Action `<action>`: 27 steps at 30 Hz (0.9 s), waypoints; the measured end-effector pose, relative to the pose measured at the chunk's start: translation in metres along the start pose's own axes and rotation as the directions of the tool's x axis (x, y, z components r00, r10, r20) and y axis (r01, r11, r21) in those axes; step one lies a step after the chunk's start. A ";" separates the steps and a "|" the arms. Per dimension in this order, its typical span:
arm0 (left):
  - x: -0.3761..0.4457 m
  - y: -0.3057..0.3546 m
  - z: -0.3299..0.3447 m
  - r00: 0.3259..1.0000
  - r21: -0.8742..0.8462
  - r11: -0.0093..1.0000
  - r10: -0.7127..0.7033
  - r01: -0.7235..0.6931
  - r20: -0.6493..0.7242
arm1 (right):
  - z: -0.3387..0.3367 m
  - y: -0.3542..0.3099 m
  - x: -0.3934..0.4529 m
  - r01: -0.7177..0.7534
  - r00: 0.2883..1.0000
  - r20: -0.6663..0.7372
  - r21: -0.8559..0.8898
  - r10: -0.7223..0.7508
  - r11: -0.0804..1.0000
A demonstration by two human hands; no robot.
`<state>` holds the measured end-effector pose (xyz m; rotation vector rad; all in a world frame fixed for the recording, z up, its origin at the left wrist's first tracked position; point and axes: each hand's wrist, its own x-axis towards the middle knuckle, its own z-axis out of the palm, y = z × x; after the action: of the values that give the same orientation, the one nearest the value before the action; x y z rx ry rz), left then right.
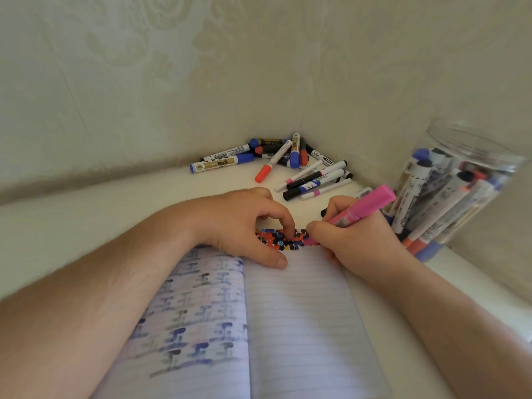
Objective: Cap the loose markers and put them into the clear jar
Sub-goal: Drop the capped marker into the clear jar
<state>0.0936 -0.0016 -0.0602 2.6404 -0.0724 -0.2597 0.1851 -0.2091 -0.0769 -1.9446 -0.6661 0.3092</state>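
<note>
The head view showed an open lined notebook (288, 312) lying on a white surface (144, 197) in a corner of pale patterned wall. The right hand (354, 240) gripped a pink marker (365, 207), fingers curled round its barrel, the tip down at the top edge of the right-hand page. There a band of small coloured flower marks (288, 240) in black, red, blue and pink ran across the paper. The left hand (244, 226) rested on the notebook at about nine o'clock from the right hand, thumb flat on the page and forefinger bent with its tip on the band of marks; it held nothing.

A heap of loose markers (276, 156) lay in the corner at twelve o'clock from the hands, with blue, red and black caps among them. A smaller cluster of thin pens (316, 180) lay nearer, just beyond the right hand.

The clear jar (460, 191) stood at about two o'clock from the right hand, near the wall, its mouth open. It held many markers packed upright and leaning. The left-hand page showed faint blue and grey marks bleeding through.
</note>
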 end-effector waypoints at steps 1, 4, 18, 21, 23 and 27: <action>0.000 0.000 0.000 1.000 -0.002 1.000 0.000 0.000 -0.001 | 0.000 0.000 -0.001 0.005 1.000 0.006 0.005 -0.005 1.000; -0.001 0.000 0.000 1.000 -0.005 1.000 0.000 0.000 -0.003 | 0.000 0.001 0.000 0.020 1.000 0.015 -0.015 -0.020 1.000; 0.002 -0.007 0.000 0.976 -0.254 0.967 -0.087 0.034 -0.200 | -0.005 -0.004 -0.003 0.135 0.991 -0.036 0.168 -0.130 0.977; 0.000 -0.007 -0.003 0.959 -0.310 0.950 -0.057 -0.033 -0.276 | -0.006 -0.003 -0.003 0.151 0.981 0.031 0.497 -0.192 0.854; 0.000 -0.006 -0.004 0.944 -0.315 0.946 -0.041 -0.068 -0.326 | -0.007 -0.003 0.001 0.132 0.979 0.051 0.578 -0.197 0.806; 0.002 -0.008 -0.002 0.925 -0.255 0.964 -0.029 -0.075 -0.380 | -0.011 -0.001 0.004 0.056 0.981 0.102 0.664 -0.164 0.746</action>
<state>0.0964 0.0063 -0.0622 2.3710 0.0572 0.2417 0.1931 -0.2143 -0.0705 -1.1983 -0.6554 0.5450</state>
